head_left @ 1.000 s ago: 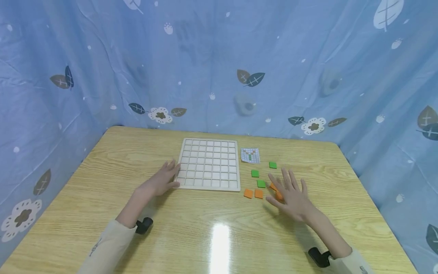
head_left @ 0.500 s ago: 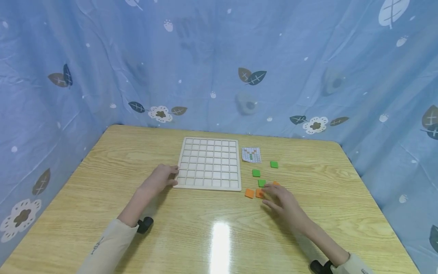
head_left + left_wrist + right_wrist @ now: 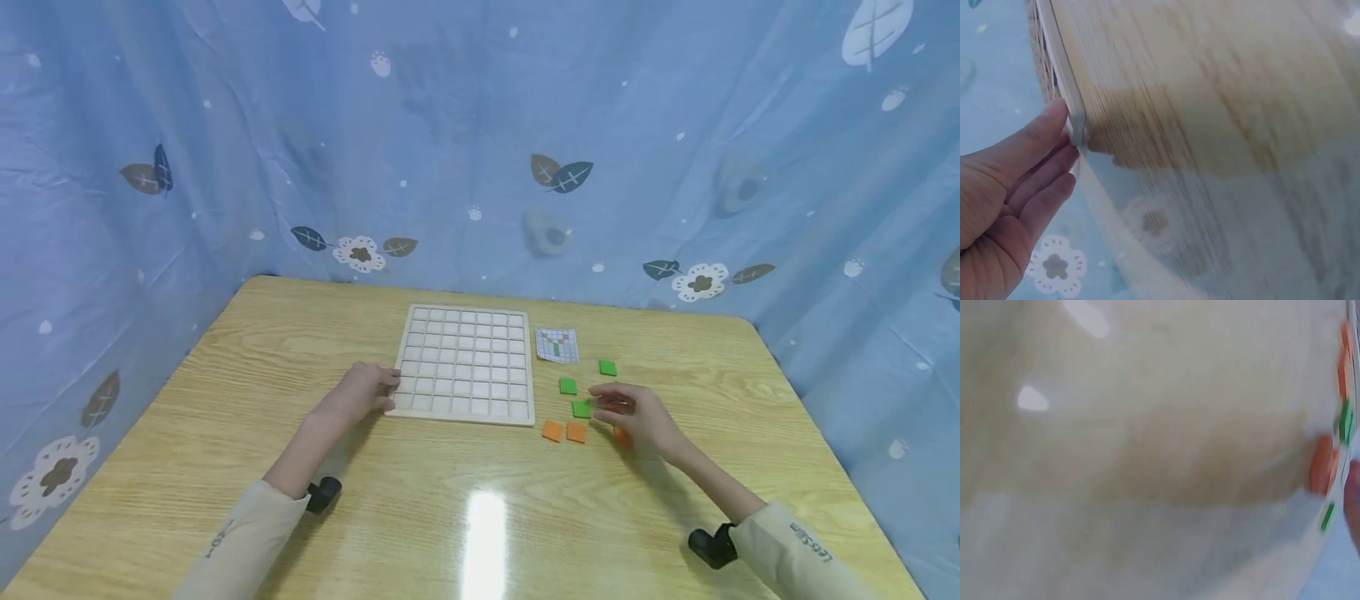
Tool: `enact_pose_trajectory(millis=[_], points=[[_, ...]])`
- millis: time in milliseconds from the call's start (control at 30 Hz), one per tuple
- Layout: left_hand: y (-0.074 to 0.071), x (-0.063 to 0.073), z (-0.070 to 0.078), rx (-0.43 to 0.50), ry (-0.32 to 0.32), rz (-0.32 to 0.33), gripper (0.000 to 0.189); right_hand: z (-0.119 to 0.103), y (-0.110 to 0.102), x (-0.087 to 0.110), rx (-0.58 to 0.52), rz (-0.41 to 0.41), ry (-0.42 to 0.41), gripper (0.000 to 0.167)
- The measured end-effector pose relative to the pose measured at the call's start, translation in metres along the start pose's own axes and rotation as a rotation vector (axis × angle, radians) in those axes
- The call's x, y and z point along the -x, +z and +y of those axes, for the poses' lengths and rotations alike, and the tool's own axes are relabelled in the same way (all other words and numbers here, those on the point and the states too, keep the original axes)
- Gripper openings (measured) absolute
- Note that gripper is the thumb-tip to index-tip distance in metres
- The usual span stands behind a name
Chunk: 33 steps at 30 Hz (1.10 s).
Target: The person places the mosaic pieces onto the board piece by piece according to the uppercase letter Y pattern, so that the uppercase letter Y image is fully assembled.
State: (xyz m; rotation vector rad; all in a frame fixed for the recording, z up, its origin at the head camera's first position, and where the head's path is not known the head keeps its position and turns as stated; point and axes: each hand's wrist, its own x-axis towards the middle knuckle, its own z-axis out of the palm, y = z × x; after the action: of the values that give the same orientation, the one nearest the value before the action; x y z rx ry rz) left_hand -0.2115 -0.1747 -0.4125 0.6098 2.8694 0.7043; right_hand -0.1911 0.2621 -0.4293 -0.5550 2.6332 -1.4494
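Note:
A white grid board (image 3: pixel 464 364) with rows of square cells lies on the table. At its near-left corner my left hand (image 3: pixel 358 390) grips the edge; in the left wrist view the thumb and curled fingers of that hand (image 3: pixel 1016 181) meet the board's rim (image 3: pixel 1066 69). My right hand (image 3: pixel 641 417) is over the loose tiles, thumb and fingers apart, and partly covers orange tiles (image 3: pixel 622 437). Green tiles (image 3: pixel 581 409) and two more orange tiles (image 3: pixel 576 432) lie left of it. Only a blurred finger (image 3: pixel 1352 500) shows in the right wrist view.
A small printed pattern card (image 3: pixel 557 345) lies right of the board. Another green tile (image 3: pixel 607 367) sits beyond the right hand. The wooden table (image 3: pixel 375 517) meets a blue patterned curtain (image 3: pixel 465 150) at the back and sides.
My right hand came down from spread fingers, moved left over the orange tiles, then back slightly right with fingers bent. The left hand's fingers have drawn in at the board's edge.

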Motion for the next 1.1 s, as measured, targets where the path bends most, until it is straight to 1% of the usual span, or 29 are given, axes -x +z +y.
enact_pose_trajectory(millis=[100,167,233,300,367,467,633,767,833,967,1100], points=[[0.0,0.001,0.001,-0.006,-0.004,-0.006,0.039,0.007,-0.014,-0.011,-0.112,-0.035,0.058,0.04],[-0.001,0.001,0.002,-0.009,-0.006,-0.009,0.039,0.013,-0.025,-0.017,-0.164,-0.046,0.073,0.044],[-0.001,0.001,0.004,-0.009,-0.009,-0.012,0.039,0.018,-0.034,-0.023,-0.191,-0.053,0.074,0.046],[-0.002,0.001,0.005,-0.006,-0.016,-0.016,0.039,0.024,-0.041,-0.028,-0.196,-0.058,0.083,0.047],[-0.001,0.001,0.005,0.0,-0.028,-0.019,0.04,0.029,-0.047,-0.032,-0.186,-0.066,0.1,0.049],[0.0,0.0,0.006,-0.008,-0.028,-0.021,0.04,0.037,-0.053,-0.037,-0.176,-0.082,0.13,0.051],[0.0,0.001,0.006,-0.004,-0.019,-0.009,0.039,0.047,-0.057,-0.045,-0.15,-0.096,0.161,0.054],[0.001,0.001,0.005,0.002,-0.016,-0.009,0.04,0.051,-0.058,-0.052,-0.118,-0.105,0.18,0.053],[0.002,0.0,0.005,0.016,-0.032,-0.011,0.04,0.05,-0.058,-0.056,-0.072,-0.116,0.165,0.05],[0.002,0.0,0.004,0.011,-0.041,-0.009,0.04,0.049,-0.058,-0.062,0.016,-0.13,0.129,0.042],[0.001,0.0,0.003,0.005,-0.04,-0.007,0.04,0.048,-0.056,-0.065,0.033,-0.124,0.127,0.037]])
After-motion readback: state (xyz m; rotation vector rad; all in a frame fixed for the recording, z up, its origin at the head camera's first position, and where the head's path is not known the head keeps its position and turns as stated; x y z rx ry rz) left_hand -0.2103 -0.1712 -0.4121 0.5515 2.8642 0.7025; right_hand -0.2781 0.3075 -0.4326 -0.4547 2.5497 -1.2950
